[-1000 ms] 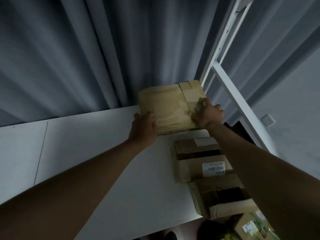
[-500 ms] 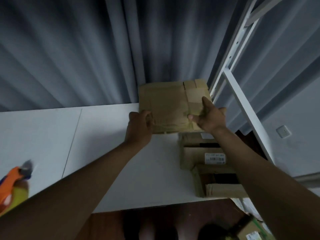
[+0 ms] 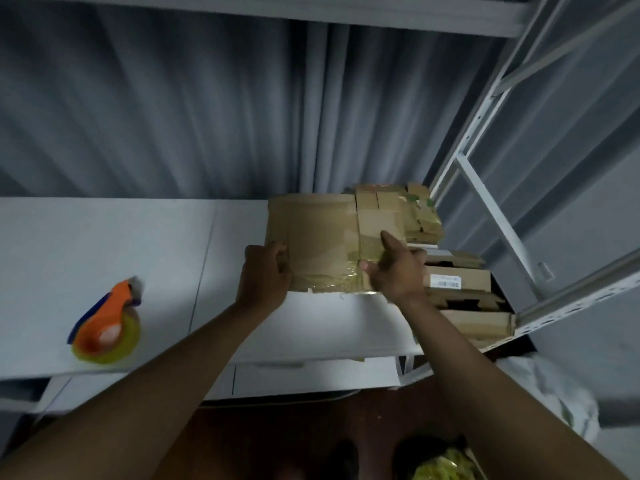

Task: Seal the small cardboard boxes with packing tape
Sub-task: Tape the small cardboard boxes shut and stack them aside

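Cardboard box (image 3: 313,237) gripped by both hands, left (image 3: 265,275) and right (image 3: 394,270); one tape dispenser (image 3: 107,323) lies apart.

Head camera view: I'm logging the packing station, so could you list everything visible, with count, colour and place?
Cardboard box: one, brown, glossy tape on it, held at the back of the shelf.
Other boxes: several, brown, stacked at the shelf's right end; exact count unclear.
Tape dispenser: one, orange and blue with a yellowish roll, on the shelf at left.
Shelf: one, white.
Curtain: grey, behind the shelf.
Rack frame: white metal, at right.
Left hand: grips the box's left edge.
Right hand: holds its right side.
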